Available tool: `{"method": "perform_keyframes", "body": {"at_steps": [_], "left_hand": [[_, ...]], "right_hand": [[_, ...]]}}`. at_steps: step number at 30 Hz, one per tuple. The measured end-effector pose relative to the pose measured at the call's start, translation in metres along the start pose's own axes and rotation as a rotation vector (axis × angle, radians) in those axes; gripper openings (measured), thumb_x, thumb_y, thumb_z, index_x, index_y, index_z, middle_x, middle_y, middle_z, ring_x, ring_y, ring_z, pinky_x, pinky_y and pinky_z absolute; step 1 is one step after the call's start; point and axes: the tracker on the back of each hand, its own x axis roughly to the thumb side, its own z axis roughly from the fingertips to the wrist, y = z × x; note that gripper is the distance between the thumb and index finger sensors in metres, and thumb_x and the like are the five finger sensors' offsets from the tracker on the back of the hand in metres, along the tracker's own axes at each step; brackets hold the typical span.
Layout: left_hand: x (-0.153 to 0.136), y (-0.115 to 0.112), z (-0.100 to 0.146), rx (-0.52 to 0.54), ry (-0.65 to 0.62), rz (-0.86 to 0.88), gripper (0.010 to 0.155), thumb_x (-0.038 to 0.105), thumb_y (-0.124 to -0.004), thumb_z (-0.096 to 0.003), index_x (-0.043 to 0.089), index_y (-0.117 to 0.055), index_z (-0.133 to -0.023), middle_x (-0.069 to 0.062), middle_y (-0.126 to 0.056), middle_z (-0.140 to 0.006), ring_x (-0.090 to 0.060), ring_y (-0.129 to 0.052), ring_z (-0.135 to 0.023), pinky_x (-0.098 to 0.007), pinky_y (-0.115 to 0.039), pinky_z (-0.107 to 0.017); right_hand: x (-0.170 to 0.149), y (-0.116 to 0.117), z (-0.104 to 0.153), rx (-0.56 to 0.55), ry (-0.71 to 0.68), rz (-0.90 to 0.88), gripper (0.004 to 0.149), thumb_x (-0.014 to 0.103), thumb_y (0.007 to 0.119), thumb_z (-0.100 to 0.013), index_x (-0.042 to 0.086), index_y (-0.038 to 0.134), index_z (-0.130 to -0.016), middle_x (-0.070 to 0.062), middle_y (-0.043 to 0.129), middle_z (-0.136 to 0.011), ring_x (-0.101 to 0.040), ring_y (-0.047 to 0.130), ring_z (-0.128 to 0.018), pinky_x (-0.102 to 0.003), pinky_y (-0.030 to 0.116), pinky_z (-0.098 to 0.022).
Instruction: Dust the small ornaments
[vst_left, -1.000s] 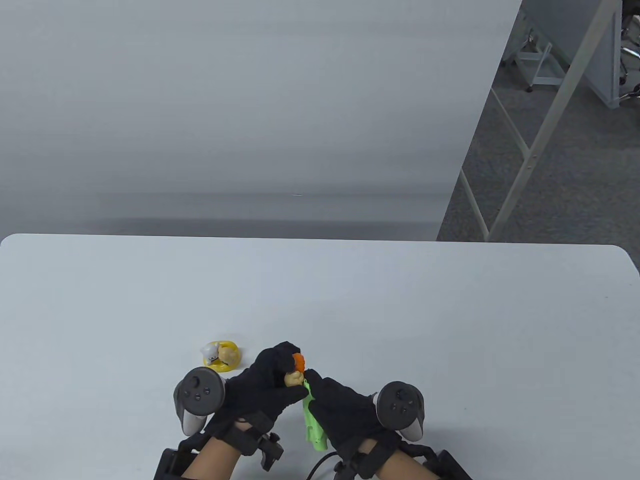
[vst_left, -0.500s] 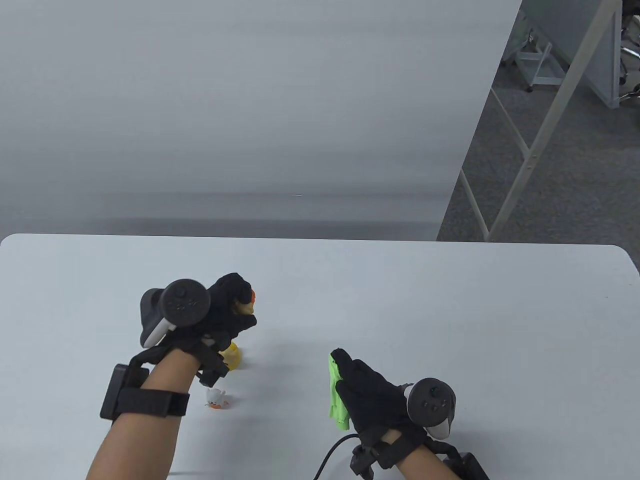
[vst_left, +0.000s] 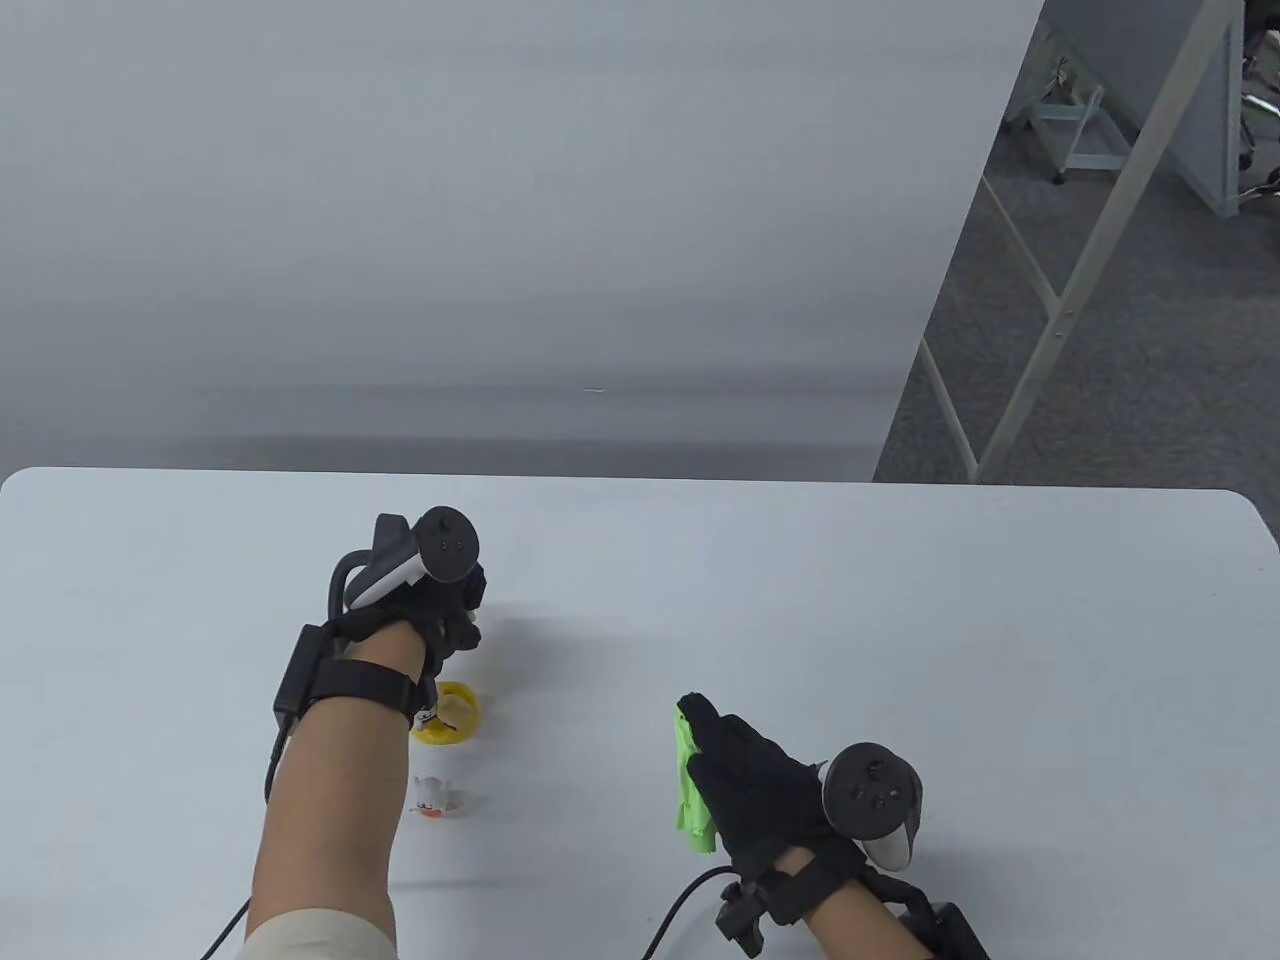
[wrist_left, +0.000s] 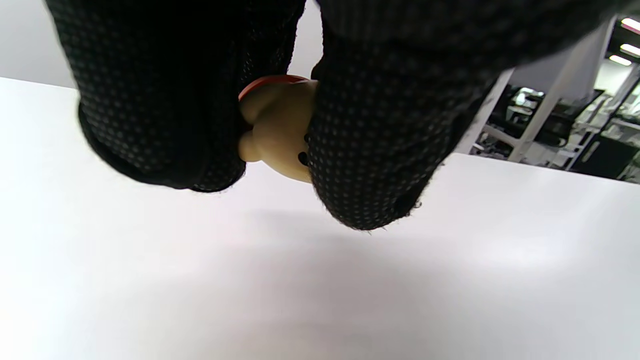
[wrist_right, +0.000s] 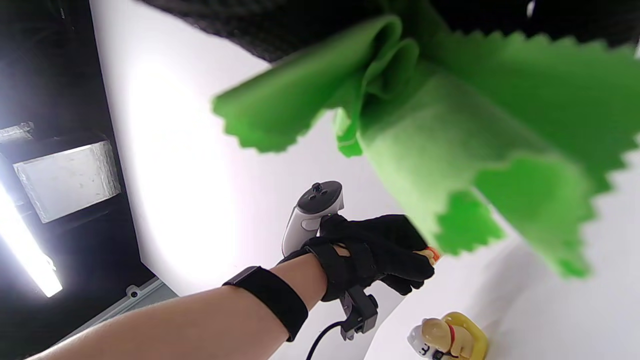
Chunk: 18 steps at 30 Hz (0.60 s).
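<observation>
My left hand (vst_left: 452, 610) reaches out over the table and grips a small tan figurine with an orange part (wrist_left: 276, 130) between its fingers, just above the tabletop; it also shows in the right wrist view (wrist_right: 430, 255). My right hand (vst_left: 745, 775) rests near the table's front edge and holds a green cloth (vst_left: 692, 782), which hangs large in the right wrist view (wrist_right: 450, 125). A yellow ornament with a small dog figure (vst_left: 452, 712) sits by my left forearm. A tiny white ornament with orange feet (vst_left: 434, 797) stands nearer the front edge.
The white table (vst_left: 900, 620) ends at a far edge below a grey wall panel. Metal frame legs (vst_left: 1060, 300) and grey carpet lie beyond the table's right side. A cable (vst_left: 680, 900) runs from my right wrist.
My left hand carried the tan figurine away from the cloth to the far left and turned fingers down toward the table. My right hand drew back right with the cloth. The white ornament became visible.
</observation>
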Motion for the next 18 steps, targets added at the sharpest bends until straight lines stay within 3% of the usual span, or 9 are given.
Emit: {"method": "perform_keyframes", "body": {"at_steps": [5, 12, 18], "left_hand": [[0.000, -0.001, -0.012, -0.048, 0.016, 0.016, 0.057, 0.027, -0.110, -0.0360, 0.020, -0.086, -0.087, -0.026, -0.075, -0.107, -0.045, -0.110, -0.064, -0.051, -0.101, -0.040], [-0.001, -0.019, -0.029, -0.139, 0.028, -0.010, 0.057, 0.026, -0.110, -0.0366, 0.020, -0.085, -0.088, -0.026, -0.074, -0.108, -0.046, -0.109, -0.066, -0.051, -0.100, -0.041], [0.003, -0.042, -0.034, -0.212, 0.033, -0.139, 0.054, 0.021, -0.103, -0.0410, 0.020, -0.087, -0.092, -0.025, -0.069, -0.110, -0.047, -0.108, -0.070, -0.051, -0.100, -0.044]], "right_hand": [[-0.004, 0.001, 0.000, 0.007, 0.014, -0.001, 0.049, 0.011, 0.077, -0.056, -0.006, 0.065, -0.100, -0.043, 0.084, -0.075, -0.050, 0.094, -0.050, -0.075, 0.078, -0.045], [-0.004, -0.001, 0.001, 0.013, 0.029, 0.011, 0.049, 0.011, 0.078, -0.056, -0.006, 0.065, -0.100, -0.044, 0.084, -0.076, -0.050, 0.094, -0.050, -0.075, 0.078, -0.045], [-0.006, -0.006, 0.001, 0.004, 0.039, 0.010, 0.049, 0.011, 0.078, -0.056, -0.006, 0.065, -0.100, -0.044, 0.084, -0.076, -0.050, 0.094, -0.050, -0.075, 0.078, -0.045]]}}
